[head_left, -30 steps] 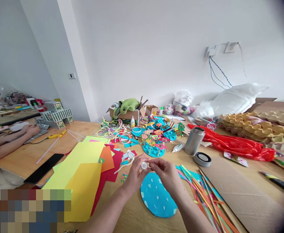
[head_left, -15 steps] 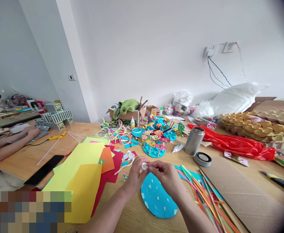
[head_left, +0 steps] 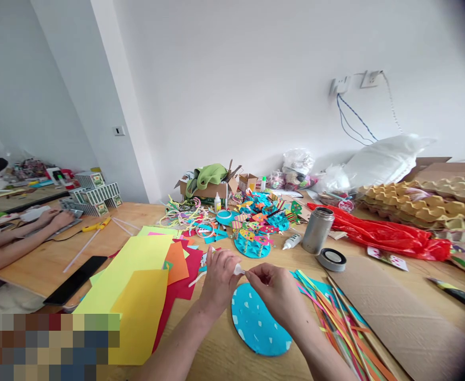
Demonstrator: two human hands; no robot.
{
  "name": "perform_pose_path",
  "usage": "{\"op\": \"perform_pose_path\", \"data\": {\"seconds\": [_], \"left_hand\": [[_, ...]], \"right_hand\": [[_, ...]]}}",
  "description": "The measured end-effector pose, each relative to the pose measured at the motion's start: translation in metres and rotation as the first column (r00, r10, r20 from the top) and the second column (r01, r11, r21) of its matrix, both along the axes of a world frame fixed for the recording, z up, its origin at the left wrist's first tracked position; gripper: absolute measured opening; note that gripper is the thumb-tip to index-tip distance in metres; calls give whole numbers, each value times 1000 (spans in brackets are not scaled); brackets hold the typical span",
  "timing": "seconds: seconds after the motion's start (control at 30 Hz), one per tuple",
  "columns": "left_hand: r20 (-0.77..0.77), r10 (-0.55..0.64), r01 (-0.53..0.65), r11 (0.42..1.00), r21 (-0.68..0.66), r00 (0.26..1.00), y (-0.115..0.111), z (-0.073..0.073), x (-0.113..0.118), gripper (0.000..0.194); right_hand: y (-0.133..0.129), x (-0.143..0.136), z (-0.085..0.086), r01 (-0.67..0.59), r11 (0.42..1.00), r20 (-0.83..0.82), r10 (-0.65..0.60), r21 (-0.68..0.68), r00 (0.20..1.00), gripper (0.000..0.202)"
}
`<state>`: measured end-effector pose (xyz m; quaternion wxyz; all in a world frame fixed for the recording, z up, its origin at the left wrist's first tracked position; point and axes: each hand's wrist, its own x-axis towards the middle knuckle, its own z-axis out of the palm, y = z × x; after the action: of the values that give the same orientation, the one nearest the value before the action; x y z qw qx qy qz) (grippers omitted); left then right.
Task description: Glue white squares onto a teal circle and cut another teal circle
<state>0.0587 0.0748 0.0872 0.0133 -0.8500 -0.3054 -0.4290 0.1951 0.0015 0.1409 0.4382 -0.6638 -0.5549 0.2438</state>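
Note:
My left hand (head_left: 220,278) is closed around a small white object (head_left: 238,269), perhaps a glue bottle's nozzle; most of it is hidden in the palm. The fingertips of my right hand (head_left: 270,288) are pinched together at the tip of that white object; what they hold is too small to tell. Just below both hands lies a blue rounded disc (head_left: 260,323) with small pale patches. Behind them stands a blue base (head_left: 252,248) with colourful paper fish on it.
Yellow paper (head_left: 137,312) and red sheets lie left. Coloured strips (head_left: 347,328), cardboard (head_left: 391,312), a metal flask (head_left: 318,230) and its lid (head_left: 332,259) are right. A white glue tube (head_left: 292,242) lies behind. Another person's hands (head_left: 57,218) rest at far left.
My left hand has turned and tilted the white object so that it points toward my right fingertips. My right hand has shifted slightly right. The camera view has moved a little.

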Motion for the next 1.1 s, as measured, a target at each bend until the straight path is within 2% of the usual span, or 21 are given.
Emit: {"op": "perform_pose_path", "data": {"seconds": [0.1,0.23,0.47,0.67,0.83,1.1], "left_hand": [[-22,26,-25,999,31,999,-1,6,-1,16],[-19,46,-45,998,48,999,0,7,-3,14],[-61,66,-63,997,43,996,4,6,-6,15],[-109,86,-75,991,108,990,4,10,-7,16],[-137,95,-82,992,99,986,2,12,-7,15],[-101,46,-37,996,85,994,4,8,-7,16]], "right_hand": [[0,1,3,-34,999,-64,33,-18,997,32],[0,2,7,-73,997,-156,70,-12,985,31],[0,3,7,-70,997,-161,66,-23,985,33],[2,6,3,-50,998,-115,47,-28,992,34],[2,5,4,-62,996,-173,51,-57,984,33],[2,10,4,-129,992,-282,121,-9,952,29]]}}
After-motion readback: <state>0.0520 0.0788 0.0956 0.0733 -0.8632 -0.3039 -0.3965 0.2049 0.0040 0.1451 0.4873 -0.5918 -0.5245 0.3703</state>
